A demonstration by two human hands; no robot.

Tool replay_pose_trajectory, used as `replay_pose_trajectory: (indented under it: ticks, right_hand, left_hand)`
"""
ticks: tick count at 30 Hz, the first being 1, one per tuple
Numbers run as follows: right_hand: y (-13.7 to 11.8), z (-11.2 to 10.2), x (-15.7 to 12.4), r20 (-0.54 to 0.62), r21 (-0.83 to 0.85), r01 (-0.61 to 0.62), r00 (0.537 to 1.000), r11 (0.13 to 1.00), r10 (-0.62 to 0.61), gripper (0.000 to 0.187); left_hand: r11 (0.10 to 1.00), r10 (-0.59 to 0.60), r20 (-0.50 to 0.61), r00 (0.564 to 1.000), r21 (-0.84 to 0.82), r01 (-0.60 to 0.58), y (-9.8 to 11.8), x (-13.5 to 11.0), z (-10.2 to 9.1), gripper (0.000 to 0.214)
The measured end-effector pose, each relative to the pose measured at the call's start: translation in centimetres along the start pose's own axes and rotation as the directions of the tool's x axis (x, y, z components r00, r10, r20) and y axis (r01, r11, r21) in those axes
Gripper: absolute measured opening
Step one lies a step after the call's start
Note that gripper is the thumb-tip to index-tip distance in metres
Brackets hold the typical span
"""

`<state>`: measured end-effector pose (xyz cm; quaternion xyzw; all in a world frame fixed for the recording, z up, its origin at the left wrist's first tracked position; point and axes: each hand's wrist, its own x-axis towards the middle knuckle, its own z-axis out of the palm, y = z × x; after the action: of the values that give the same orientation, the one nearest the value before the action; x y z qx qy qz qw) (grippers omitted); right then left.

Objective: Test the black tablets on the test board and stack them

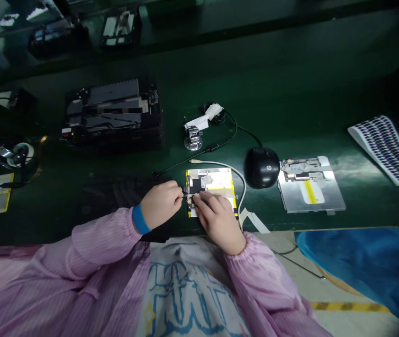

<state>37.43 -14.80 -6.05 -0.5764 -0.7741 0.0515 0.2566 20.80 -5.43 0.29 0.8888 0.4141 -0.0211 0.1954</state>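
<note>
A battery-and-circuit-board assembly [220, 178] with yellow edging lies flat on the green bench in front of me. My left hand [162, 206], with a blue band at the wrist, is closed in a pinch at the board's left edge. A thin, pale piece shows at its fingertips, too small to name. My right hand [219, 220] rests over the lower right of the board, fingers stretched out and lying on it, fingertips close to the left hand's pinch. The right hand covers part of the board. A white cable [243, 180] curves around the board's right side, its plug end lying above it.
Right of the board are a black HP mouse [262, 167], a silver panel assembly [312, 187] and a sheet of dark labels [389, 150]. Behind stand a tally counter [193, 138] and a stack of dark panels [115, 112]. Another yellow-edged board [4, 182] lies far left.
</note>
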Motion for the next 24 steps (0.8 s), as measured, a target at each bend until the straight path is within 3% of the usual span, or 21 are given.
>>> replay_pose_trajectory:
  ticks: [9,18,22,24]
  right_hand:
    - [-0.1,-0.1,0.1,0.04,0.023,-0.025,0.999,0.999,0.024,0.035]
    - [-1.3,0.1,-0.2,0.084,-0.078,-0.037,0.995,0.996,0.044,0.044]
    - [-1.4,-0.3,-0.2,0.108,-0.068,-0.053,0.992,0.996,0.06,0.044]
    - [-1.1,-0.8,0.1,0.124,-0.017,-0.065,0.99,0.998,0.066,0.043]
  left_hand:
    - [1.0,-0.003,0.027,1.0,0.006,0.003,0.0,0.1,0.1,0.017]
    - [0.999,0.001,0.002,1.0,-0.034,-0.001,0.3,0.0,0.1,0.016]
    - [0.975,0.007,-0.065,0.998,-0.221,-0.021,-0.2,-1.1,-1.6,0.012]
    - [0.95,-0.083,-0.125,0.989,-0.31,0.04,-1.8,-2.3,-3.2,0.019]
